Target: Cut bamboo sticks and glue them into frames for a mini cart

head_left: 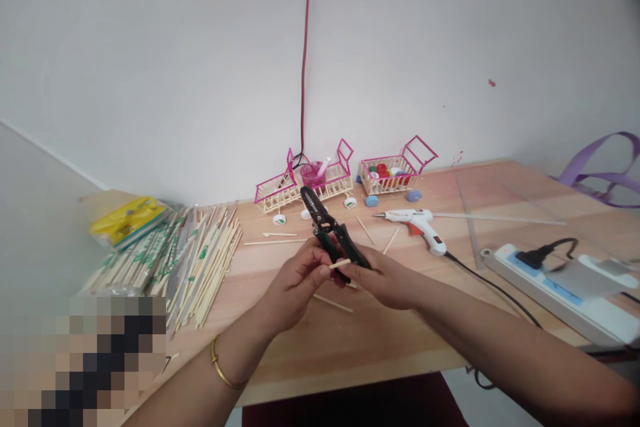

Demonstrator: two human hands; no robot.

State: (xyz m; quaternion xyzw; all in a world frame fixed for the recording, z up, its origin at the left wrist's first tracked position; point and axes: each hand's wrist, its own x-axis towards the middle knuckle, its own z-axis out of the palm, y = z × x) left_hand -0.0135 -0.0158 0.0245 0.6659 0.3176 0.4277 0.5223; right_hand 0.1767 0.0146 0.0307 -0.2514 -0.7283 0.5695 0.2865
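Observation:
My left hand (305, 280) is closed, pinching a short piece of wooden stick (340, 264) between thumb and fingers. Against it, my right hand (385, 277) is wrapped around the dark handles of wire strippers (325, 221), whose black jaws point up and away from me. The right thumb lies near the stick's other end; whether it also touches the stick I cannot tell. Loose cut sticks (333, 304) lie on the table under and around the hands. Behind them stand small stick-built carts (280, 190) with pink rims and bottle-cap wheels, one cart (393, 180) holding colored caps.
A white glue gun (420, 223) with a cord lies to the right, beyond it a power strip (555, 293) with a black plug. Piled wooden sticks (213, 270) and a yellow packet (133, 220) are at the left. A purple strap (595, 167) hangs at the far right.

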